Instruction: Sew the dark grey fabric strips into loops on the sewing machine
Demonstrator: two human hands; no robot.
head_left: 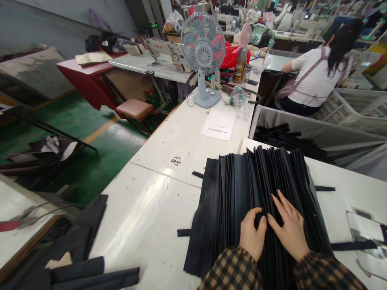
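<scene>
A thick row of black fabric pieces (236, 201), standing on edge in close folds, covers the near part of the white table. My left hand (252, 233) is in the middle of the row, its fingers curled into the folds and its thumb close to the index finger. Just to its right, my right hand (288, 229) rests on the pieces with fingers stretched and spread. The two thumbs nearly meet. Short black strips stick out at both sides of the row; one strip (352, 245) runs right to a sewing machine (370, 237).
A grey fan (204, 56) and a paper sheet (219, 125) are farther along the table (151, 193). A bin (363, 147) with black strips stands at right, near a seated person (317, 76). Dark fabric (81, 233) lies lower left; a stool (135, 108) stands beyond.
</scene>
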